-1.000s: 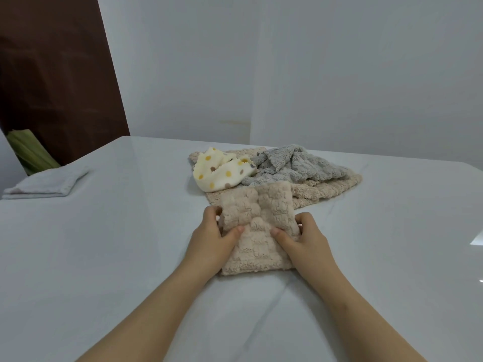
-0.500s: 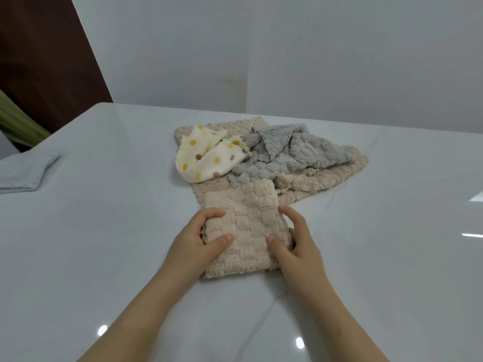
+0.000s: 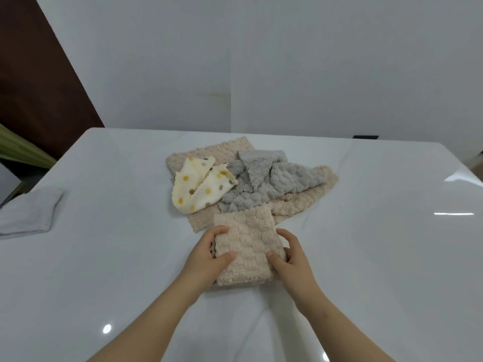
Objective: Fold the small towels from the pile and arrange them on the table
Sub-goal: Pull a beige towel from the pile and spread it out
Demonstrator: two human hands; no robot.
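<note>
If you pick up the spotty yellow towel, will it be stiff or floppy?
Probably floppy: the spotty towel lies crumpled and bent over itself. It looks thin, so likely light. It rests on the big fuzzy beige towel, so it probably won't slide easily.

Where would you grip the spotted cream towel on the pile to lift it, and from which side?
Probably pinch the spotted towel at its near-left end, coming from the left: that end lies clear of the grey towel, and the piece rests on top of the flat beige towel, so nothing pins it.
</note>
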